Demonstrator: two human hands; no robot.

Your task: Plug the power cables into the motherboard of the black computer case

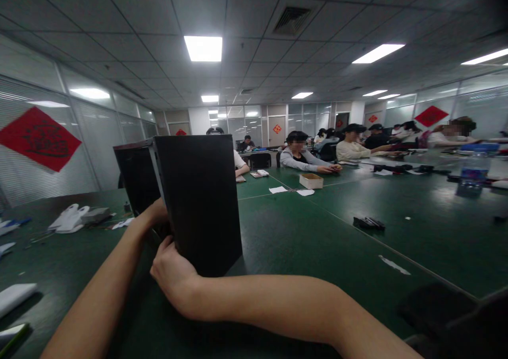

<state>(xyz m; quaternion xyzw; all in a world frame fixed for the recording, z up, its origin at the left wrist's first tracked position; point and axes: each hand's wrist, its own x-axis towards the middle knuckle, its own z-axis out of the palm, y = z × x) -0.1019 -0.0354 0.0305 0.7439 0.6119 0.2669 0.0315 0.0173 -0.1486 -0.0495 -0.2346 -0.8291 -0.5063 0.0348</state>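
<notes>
A: Biggest item first?
B: Green table (286,253), fills most of the lower view. People (304,155) seated along its far side.
A: Case?
B: Black case (200,205), upright on the table, left of centre, near side. Two tall dark sections, narrow gap facing the wearer.
A: Hands?
B: Both at that gap. Left hand (159,211) reaches in, fingers hidden; can't tell how open or what it grips. Right hand (172,269) is lower and nearer, at the bottom of the right section's near edge. Fingers bent inward, partly closed; tips hidden, so can't confirm a grip.
A: Rest of the table?
B: Clear bottle (474,171) far right. White crumpled item (69,219) left of the case, grey block (96,215) just beside it. Small open box (311,181) beyond the case, to the right. Black bundle (369,223) mid-right. Torn white strip (394,265) nearer than the bundle.
</notes>
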